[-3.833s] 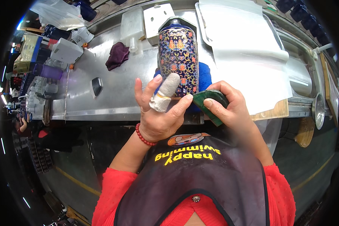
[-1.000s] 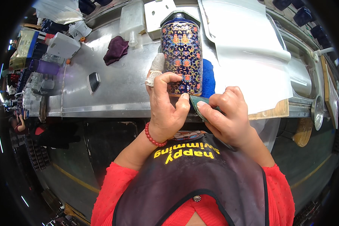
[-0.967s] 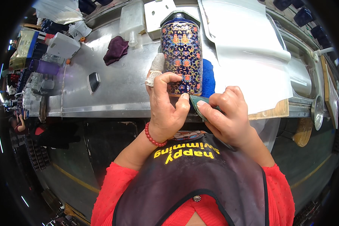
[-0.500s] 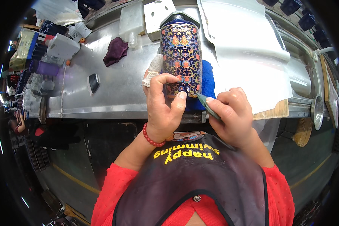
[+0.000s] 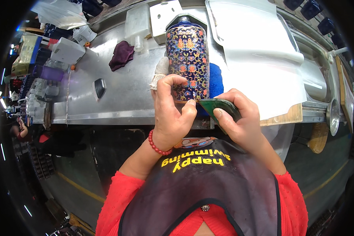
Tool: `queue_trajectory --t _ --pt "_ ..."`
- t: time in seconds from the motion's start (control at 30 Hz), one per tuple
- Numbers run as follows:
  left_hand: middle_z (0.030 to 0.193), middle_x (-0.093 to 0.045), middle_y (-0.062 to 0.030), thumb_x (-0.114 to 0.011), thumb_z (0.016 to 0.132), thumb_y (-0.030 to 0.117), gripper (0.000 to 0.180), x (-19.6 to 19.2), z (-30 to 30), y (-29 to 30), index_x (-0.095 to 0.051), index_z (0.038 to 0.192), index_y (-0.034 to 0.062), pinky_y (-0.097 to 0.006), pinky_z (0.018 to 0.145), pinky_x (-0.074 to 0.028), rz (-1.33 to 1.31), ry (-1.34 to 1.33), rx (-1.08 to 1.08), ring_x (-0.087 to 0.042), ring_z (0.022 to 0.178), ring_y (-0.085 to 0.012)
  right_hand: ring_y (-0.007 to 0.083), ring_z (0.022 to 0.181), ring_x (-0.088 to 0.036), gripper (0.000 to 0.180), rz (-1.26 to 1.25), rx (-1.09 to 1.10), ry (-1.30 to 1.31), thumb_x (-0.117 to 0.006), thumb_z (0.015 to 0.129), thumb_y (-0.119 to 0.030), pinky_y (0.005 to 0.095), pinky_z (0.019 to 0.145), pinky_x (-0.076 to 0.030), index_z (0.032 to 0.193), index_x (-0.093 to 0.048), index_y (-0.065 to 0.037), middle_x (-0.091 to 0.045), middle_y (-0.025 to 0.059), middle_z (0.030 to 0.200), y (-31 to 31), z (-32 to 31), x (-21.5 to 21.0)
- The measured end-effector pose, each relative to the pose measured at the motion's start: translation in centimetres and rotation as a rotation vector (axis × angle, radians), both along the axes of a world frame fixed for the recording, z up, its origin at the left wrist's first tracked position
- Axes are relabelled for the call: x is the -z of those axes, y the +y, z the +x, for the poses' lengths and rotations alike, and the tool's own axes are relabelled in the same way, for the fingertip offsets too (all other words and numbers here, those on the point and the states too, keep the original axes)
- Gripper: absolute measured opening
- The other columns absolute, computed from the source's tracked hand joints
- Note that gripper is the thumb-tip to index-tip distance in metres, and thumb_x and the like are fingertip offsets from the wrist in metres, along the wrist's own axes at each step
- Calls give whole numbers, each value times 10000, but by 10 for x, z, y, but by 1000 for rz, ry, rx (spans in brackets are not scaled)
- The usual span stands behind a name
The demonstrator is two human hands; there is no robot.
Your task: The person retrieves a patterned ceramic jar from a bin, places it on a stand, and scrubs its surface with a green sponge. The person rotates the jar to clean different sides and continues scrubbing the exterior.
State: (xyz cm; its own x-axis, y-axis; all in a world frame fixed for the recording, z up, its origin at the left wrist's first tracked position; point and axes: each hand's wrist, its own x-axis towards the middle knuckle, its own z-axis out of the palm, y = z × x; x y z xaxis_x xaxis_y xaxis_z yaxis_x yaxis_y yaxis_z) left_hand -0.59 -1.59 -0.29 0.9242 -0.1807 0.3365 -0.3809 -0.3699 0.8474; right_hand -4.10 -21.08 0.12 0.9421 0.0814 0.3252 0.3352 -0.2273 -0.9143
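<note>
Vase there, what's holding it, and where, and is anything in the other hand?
The left hand grips the patterned vase at its near, lower end. The right hand pinches a dark green pad between thumb and fingers, its tip at the vase's lower edge.

A tall dark blue vase with orange and red flowers lies long-ways on the shiny metal table, its top pointing to 12 o'clock. At 4 o'clock from the vase's bottom end, touching it, is a flat dark green block, held tilted.
</note>
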Motion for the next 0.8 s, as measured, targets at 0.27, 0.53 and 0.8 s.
queue_trajectory --t 0.27,0.53,0.8 --pt "1208 -467 -132 -595 767 -48 510 -2 -2 -3 -452 1254 10 -361 1010 -402 -129 185 11 -456 1112 -235 207 733 -624 188 -48 -5 -30 -700 830 33 302 658 -490 1012 -664 13 -628 111 867 -1 -1 -3" --pt "1232 -412 -120 -560 784 -87 546 -2 -2 -5 -413 1298 23 -332 1009 -428 -153 181 46 -450 1134 -187 301 709 -622 341 -304 3 -358 -717 672 54 382 625 -519 1002 -672 -18 -594 114 834 1 1 -3" --pt "1243 -412 -117 -566 792 -90 562 -6 -2 -4 -411 1319 28 -323 1001 -451 -212 231 69 -482 1136 -172 175 755 -601 196 -55 -34 -23 -691 837 16 293 680 -480 1029 -654 19 -629 99 888 -6 -2 -3"
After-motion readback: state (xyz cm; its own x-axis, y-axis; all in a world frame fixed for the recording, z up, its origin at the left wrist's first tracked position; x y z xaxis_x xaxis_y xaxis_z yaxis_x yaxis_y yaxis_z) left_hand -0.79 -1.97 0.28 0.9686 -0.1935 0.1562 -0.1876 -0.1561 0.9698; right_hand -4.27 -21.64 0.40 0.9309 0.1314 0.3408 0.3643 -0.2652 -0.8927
